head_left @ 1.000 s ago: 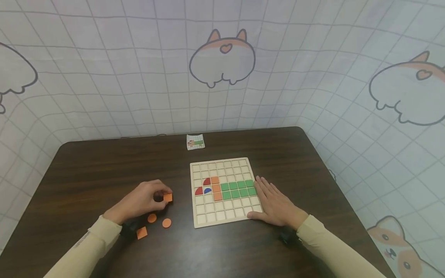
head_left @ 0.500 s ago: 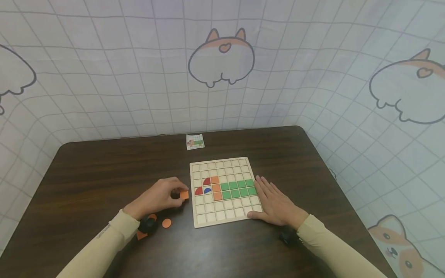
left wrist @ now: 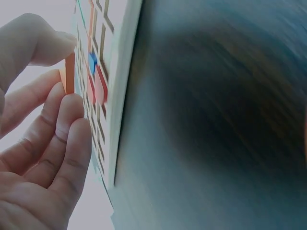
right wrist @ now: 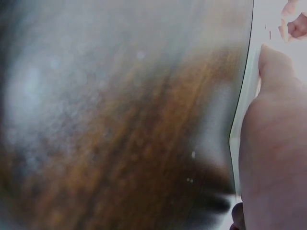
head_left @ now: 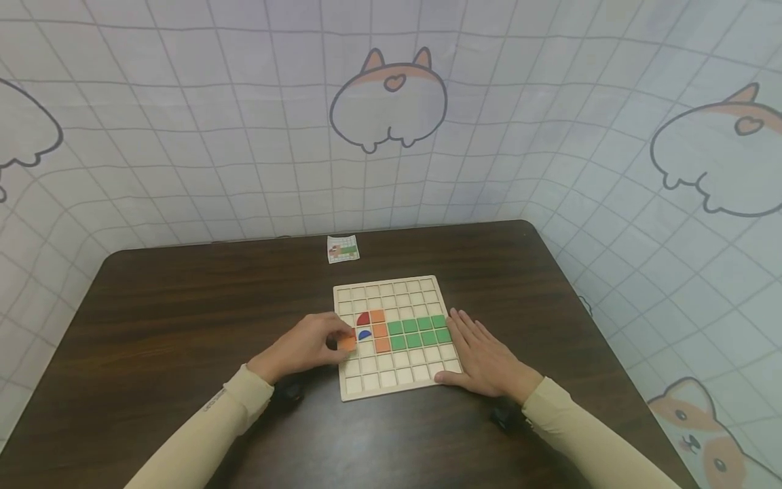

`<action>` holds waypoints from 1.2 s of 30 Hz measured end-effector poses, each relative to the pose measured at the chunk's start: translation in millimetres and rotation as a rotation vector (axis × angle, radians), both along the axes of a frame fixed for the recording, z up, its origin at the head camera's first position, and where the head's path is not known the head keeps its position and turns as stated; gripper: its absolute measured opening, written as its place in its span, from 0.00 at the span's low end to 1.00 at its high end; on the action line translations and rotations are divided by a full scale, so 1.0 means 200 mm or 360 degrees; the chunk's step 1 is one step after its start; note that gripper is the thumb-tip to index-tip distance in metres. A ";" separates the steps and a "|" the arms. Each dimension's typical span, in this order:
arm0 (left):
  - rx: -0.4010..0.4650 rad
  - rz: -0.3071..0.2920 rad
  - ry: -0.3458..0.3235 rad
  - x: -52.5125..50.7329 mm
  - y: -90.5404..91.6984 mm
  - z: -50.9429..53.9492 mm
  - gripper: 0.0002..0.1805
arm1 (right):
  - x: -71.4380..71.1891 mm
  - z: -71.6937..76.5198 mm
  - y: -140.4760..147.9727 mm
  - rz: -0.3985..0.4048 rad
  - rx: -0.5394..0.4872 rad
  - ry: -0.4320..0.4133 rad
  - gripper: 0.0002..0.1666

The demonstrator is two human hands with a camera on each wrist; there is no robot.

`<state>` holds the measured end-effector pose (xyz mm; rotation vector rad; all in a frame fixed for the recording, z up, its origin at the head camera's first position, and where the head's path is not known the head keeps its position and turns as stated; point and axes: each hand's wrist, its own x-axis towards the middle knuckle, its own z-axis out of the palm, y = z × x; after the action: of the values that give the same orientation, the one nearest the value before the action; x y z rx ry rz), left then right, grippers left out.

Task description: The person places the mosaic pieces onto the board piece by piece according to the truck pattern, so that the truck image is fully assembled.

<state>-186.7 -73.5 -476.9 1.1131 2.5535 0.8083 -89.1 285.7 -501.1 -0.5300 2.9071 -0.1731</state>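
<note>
My left hand (head_left: 307,346) pinches a square orange tile (head_left: 347,343) between thumb and fingers, over the left edge of a pale wooden grid board (head_left: 369,384). In the left wrist view the tile (left wrist: 69,74) stands edge-on to the camera, apart from the board's face. My right hand (head_left: 485,358) lies flat with straight fingers along the board's right edge. Set in the board are green squares (head_left: 419,331), orange squares (head_left: 380,331), a blue half-circle (head_left: 364,335) and a red quarter-circle (head_left: 363,318). A second red piece is mostly hidden by the left fingers.
A small printed card (head_left: 343,249) with a coloured grid picture lies behind the board on the dark wooden table (head_left: 201,292). Beyond the table's back edge hangs a white gridded cloth (head_left: 244,136) with corgi drawings.
My left hand has carried the orange tile rightward from the table to the board's left edge. Its forearm now covers the loose orange pieces. The right hand has stayed put.
</note>
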 end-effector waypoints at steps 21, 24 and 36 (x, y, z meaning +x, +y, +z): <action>0.0024 -0.0043 -0.0010 -0.03 0.12 -0.04 0.15 | -0.04 0.01 -0.02 -0.0002 0.0040 0.0016 0.68; 0.0025 -0.0038 -0.0017 -0.03 0.12 -0.04 0.14 | -0.04 0.01 -0.02 0.0004 0.0016 0.0011 0.67; 0.0023 -0.0095 0.0009 -0.01 0.16 -0.06 0.13 | -0.01 -0.02 0.00 0.0005 -0.0036 -0.0017 0.66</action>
<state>-189.3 -41.8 -489.9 1.1915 2.5098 0.8114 -91.3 286.3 -504.8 -0.5356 2.8968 -0.2079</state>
